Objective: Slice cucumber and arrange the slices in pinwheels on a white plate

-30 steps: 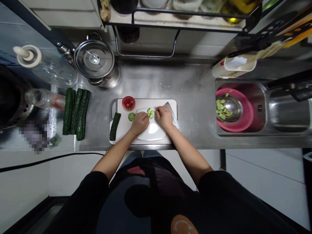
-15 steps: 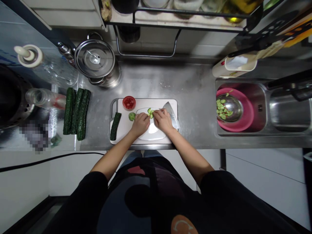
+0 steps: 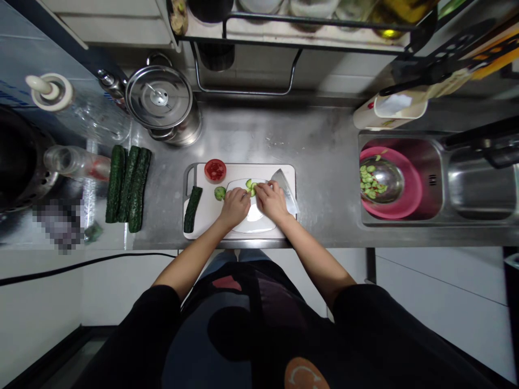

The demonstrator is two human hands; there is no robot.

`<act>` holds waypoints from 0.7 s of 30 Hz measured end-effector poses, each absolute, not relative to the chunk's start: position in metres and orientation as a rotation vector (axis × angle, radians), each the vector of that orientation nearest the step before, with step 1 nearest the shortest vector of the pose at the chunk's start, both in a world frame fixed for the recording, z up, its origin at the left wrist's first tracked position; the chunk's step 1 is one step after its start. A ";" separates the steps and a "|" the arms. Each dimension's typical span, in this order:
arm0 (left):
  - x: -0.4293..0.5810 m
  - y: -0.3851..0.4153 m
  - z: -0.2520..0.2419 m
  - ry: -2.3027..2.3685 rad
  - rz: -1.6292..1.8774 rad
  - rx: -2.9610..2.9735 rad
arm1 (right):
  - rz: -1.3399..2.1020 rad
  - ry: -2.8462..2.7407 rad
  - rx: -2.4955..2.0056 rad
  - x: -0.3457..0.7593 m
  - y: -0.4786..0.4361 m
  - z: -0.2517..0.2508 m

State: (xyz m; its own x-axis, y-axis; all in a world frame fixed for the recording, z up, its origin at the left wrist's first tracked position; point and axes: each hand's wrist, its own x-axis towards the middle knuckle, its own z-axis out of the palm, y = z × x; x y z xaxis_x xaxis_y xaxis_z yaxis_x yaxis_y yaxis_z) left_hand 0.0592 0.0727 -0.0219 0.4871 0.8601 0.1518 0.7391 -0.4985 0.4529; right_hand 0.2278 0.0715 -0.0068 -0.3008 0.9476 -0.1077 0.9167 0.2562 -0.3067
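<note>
My left hand and my right hand meet over a clear, flat-looking plate on a white cutting board. Both have their fingers bent and pressed together at a few pale green cucumber slices between them. Fingertips partly cover the slices. Beside my right hand lies a wide-bladed knife, its handle hidden under that hand and wrist. A cucumber end piece rests just left of my left hand. Farther left is a length of dark green cucumber. A small red bowl stands at the board's back edge.
Three whole cucumbers lie on the counter at left, near a lidded steel pot and a glass jar. In the sink at right, a pink basin holds a metal bowl with cucumber slices. A rack overhangs the back.
Almost nothing differs. Both hands stay at the cucumber slices, and the whole view has shifted very slightly.
</note>
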 end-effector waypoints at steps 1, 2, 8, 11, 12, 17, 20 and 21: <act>0.059 0.073 -0.022 1.343 0.523 2.407 | 0.478 -2.411 -1.792 0.228 0.071 -0.007; 0.059 0.073 -0.022 1.341 0.524 2.404 | 0.477 -2.411 -1.786 0.228 0.071 -0.007; 0.060 0.072 -0.023 1.368 0.511 2.402 | 0.475 -2.406 -1.791 0.228 0.071 -0.007; 0.061 0.071 -0.023 1.361 0.515 2.392 | 0.479 -2.396 -1.795 0.227 0.070 -0.006; 0.061 0.071 -0.022 1.358 0.518 2.389 | 0.483 -2.389 -1.794 0.226 0.070 -0.006; 0.049 0.074 -0.017 1.436 0.634 2.312 | 0.468 -2.306 -1.815 0.229 0.067 -0.001; 0.028 0.078 -0.013 1.650 0.750 2.169 | 0.441 -2.226 -1.858 0.232 0.061 0.001; 0.021 0.079 -0.013 1.725 0.771 2.111 | 0.438 -2.199 -1.863 0.233 0.058 0.001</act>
State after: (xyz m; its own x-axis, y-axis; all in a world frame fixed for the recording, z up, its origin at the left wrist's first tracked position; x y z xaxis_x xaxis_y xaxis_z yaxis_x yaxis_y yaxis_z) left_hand 0.0206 0.0785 -0.0125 0.1317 0.9686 0.2109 0.8034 -0.2289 0.5497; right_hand 0.2329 0.0576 0.0007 -0.1681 0.9856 -0.0204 0.9180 0.1490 -0.3675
